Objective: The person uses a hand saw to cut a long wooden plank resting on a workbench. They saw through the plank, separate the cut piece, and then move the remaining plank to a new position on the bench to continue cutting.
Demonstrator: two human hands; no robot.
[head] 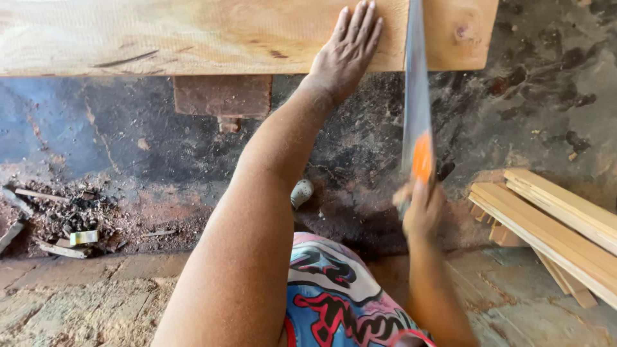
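Note:
A wide pale wooden plank (193, 32) runs across the top of the view. My left hand (347, 51) lies flat on it, fingers spread, just left of a hand saw (416, 96). The saw's grey blade crosses the plank near its right end. My right hand (421, 209) grips the saw's orange handle (421, 157), blurred by motion, below the plank's edge.
A brick-like block (222, 95) sits under the plank. Several thin wooden slats (553, 225) are stacked at the right. Wood scraps and sawdust (71, 225) lie on the dark floor at left. My patterned clothing (334, 295) fills the lower middle.

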